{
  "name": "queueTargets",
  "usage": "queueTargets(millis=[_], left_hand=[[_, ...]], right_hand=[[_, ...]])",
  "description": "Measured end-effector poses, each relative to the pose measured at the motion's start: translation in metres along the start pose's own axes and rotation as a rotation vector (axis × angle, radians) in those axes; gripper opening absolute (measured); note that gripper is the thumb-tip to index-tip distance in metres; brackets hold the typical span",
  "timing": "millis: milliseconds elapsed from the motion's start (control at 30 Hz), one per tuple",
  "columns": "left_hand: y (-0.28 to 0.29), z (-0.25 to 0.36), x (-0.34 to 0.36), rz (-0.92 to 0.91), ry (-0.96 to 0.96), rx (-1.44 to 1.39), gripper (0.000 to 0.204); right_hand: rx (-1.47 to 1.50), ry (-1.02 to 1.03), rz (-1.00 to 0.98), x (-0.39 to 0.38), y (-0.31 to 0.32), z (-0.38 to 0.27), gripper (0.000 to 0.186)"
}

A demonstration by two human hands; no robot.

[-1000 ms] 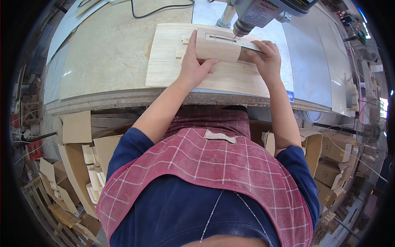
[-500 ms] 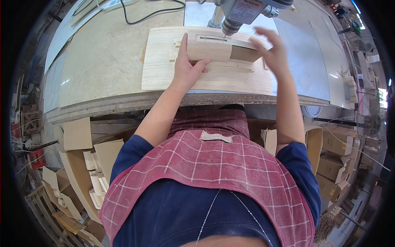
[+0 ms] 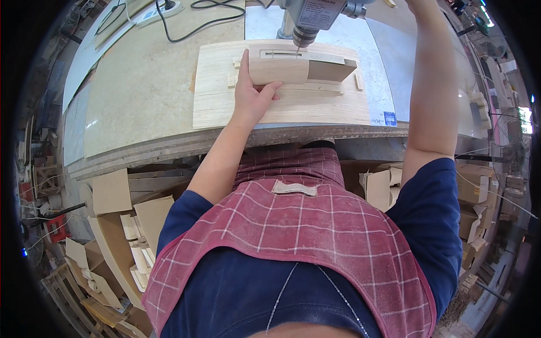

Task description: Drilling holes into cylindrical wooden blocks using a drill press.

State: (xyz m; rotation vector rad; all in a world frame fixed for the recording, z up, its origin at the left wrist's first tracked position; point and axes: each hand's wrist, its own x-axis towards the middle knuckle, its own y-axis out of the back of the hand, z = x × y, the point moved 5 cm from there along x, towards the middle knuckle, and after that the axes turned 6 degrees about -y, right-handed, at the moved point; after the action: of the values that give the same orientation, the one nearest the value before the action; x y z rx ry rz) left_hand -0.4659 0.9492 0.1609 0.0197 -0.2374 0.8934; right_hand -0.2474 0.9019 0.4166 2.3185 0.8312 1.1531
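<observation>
A pale wooden piece [image 3: 280, 72], long and boxy with a slot in its upper face, stands on a flat wooden board [image 3: 225, 107]. At its right end shows a darker brown panel [image 3: 331, 71]. My left hand [image 3: 255, 96] grips the left end, thumb along the near side and one finger up the end face. Just over the slotted face is the bit of a bench drill [image 3: 304, 36]; whether it touches the wood I cannot tell. My right hand [image 3: 418, 5] is raised at the top edge, right of the drill, its fingers cut off by the frame.
Small wooden strips [image 3: 359, 83] are fixed on the board around the piece. A black cable [image 3: 169, 35] and a power strip [image 3: 160, 12] lie at the back left. Below the bench edge [image 3: 169, 147] stand cardboard boxes [image 3: 110, 191], one holding pale wooden parts [image 3: 138, 248].
My right hand has left the right end of the wooden piece and gone up and right, to the top edge. The left hand keeps its grip. The view has shifted slightly.
</observation>
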Motion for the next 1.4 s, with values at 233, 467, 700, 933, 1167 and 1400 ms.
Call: queueTargets(millis=[233, 467, 700, 933, 1167, 1400], left_hand=[[0.001, 0.0, -0.001, 0.005, -0.012, 0.01, 0.088], [0.002, 0.0, -0.001, 0.016, -0.008, 0.017, 0.088], [0.0, -0.002, 0.001, 0.009, -0.031, -0.006, 0.088], [0.002, 0.0, -0.002, 0.006, 0.003, 0.012, 0.087], [0.002, 0.001, -0.002, 0.01, 0.004, 0.029, 0.087], [0.009, -0.027, 0.002, -0.013, -0.048, 0.032, 0.082]], right_hand=[[-0.369, 0.22, 0.165, -0.028, 0.015, -0.033, 0.033], [-0.324, 0.118, 0.143, -0.08, 0.021, -0.059, 0.029], [-0.436, 0.213, 0.137, -0.115, 0.019, -0.057, 0.025], [-0.405, 0.244, 0.237, -0.145, -0.001, -0.031, 0.021], [-0.146, 0.246, 0.367, -0.168, -0.021, -0.007, 0.005], [-0.064, 0.18, 0.457, -0.182, -0.046, 0.014, 0.012]])
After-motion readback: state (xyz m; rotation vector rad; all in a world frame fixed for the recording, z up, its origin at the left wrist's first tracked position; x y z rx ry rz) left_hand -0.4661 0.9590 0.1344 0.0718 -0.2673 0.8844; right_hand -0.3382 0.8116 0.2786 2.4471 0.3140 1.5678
